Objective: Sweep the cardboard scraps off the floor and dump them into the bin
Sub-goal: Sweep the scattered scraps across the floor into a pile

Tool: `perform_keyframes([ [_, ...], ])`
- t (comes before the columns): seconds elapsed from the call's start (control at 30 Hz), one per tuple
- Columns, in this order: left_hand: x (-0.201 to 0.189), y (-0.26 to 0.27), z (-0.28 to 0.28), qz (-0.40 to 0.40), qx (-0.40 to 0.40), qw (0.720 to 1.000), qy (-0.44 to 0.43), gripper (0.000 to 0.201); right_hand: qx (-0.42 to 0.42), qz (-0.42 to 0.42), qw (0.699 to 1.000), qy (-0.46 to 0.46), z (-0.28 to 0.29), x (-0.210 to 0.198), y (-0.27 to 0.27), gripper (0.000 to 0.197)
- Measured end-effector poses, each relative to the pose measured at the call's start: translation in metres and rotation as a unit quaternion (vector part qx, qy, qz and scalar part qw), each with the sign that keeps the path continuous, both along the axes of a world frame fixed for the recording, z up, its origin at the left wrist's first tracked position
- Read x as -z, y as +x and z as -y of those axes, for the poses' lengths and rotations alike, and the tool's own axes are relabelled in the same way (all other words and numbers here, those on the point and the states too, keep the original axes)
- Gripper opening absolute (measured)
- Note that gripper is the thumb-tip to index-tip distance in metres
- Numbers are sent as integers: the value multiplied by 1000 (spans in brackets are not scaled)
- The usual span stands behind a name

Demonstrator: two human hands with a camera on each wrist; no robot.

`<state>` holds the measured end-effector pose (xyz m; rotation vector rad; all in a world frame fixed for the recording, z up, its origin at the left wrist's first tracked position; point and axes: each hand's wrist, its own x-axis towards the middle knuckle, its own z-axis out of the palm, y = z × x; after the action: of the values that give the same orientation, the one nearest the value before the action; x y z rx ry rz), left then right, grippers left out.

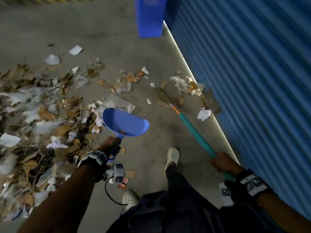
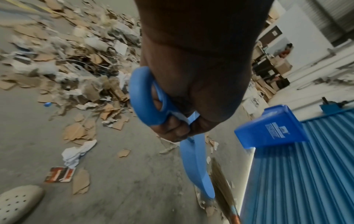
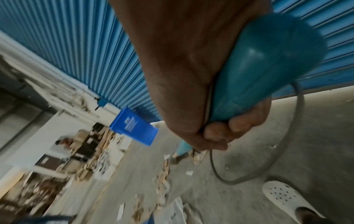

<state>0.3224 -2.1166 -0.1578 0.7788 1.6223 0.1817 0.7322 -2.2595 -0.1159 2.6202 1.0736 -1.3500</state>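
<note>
Two tools are held, one per hand. L hand (image 1: 111, 145) is wrapped round the handle of a blue dustpan (image 1: 125, 122), pan raised off the concrete floor (image 1: 148, 64) w/ its mouth tipped up; one small brown scrap is seen inside, near the handle. R hand (image 1: 223, 163) is clenched round the teal handle of a broom (image 1: 193, 132), whose straw head is laid on the floor among scraps close to a blue corrugated shutter (image 1: 252, 81). Cardboard scraps (image 1: 42, 115) are heaped in a big pile on the L side, mixed w/ white paper & plastic; smaller bits are strewn across the middle & along the shutter's base. Blue bin (image 1: 149, 17) is stood upright further ahead, beside the shutter, well apart from the pile. White perforated clogs are worn on both feet. Head view is blurred at the far L.
</note>
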Motion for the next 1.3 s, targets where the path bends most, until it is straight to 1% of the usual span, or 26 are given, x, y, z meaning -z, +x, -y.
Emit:
perform_keyframes([
  [0.07,-1,35,-29,-3,8,1000,0,22,53,2,999,12,-19,3,43,31],
  [0.17,-3,82,-70,-10,16,1000,-7,24,95,11,995,15,-69,13,111,37],
  [0.3,-4,141,-121,-1,10,1000,-13,25,125,7,992,8,-156,24,197,26],
  [0.4,2,170,-154,-22,11,999,-23,23,126,4,992,-13,-229,40,240,24],
  [0.47,15,182,-173,-30,11,999,-36,21,98,2,994,-47,-274,62,255,20],
  [0.5,20,187,-182,-34,10,998,-44,20,70,2,996,-62,-293,73,258,16],
  [0.57,28,193,-191,-48,8,997,-63,18,12,-3,995,-101,-324,103,251,11],
  [0.63,31,198,-199,-69,2,995,-77,22,-71,-37,986,-149,-346,126,227,15],
  [0.73,29,202,-205,-108,-11,989,-100,27,-176,-80,960,-205,-347,141,173,21],
  [0.8,28,200,-203,-125,-21,986,-108,26,-203,-118,945,-226,-329,143,140,23],
  [0.83,27,197,-200,-130,-27,985,-108,26,-195,-151,941,-233,-318,139,126,23],
  [0.9,25,191,-194,-136,-35,984,-107,26,-145,-219,941,-214,-295,128,115,21],
  [0.93,23,189,-191,-139,-40,984,-107,27,-125,-238,944,-193,-286,119,115,17],
  [1.0,17,184,-187,-146,-46,982,-109,28,-118,-253,949,-147,-269,101,123,6],
  [1.07,13,180,-185,-152,-46,981,-109,28,-112,-253,955,-108,-253,84,134,5],
  [1.1,12,177,-185,-158,-44,980,-109,27,-111,-245,959,-90,-248,77,140,3],
  [1.13,12,174,-186,-161,-42,980,-108,26,-103,-229,965,-73,-246,74,147,5],
  [1.23,16,167,-194,-143,-37,983,-113,24,-66,-154,985,-26,-253,69,168,5],
  [1.3,21,163,-201,-117,-35,988,-99,25,-38,-102,994,5,-266,68,180,2],
])
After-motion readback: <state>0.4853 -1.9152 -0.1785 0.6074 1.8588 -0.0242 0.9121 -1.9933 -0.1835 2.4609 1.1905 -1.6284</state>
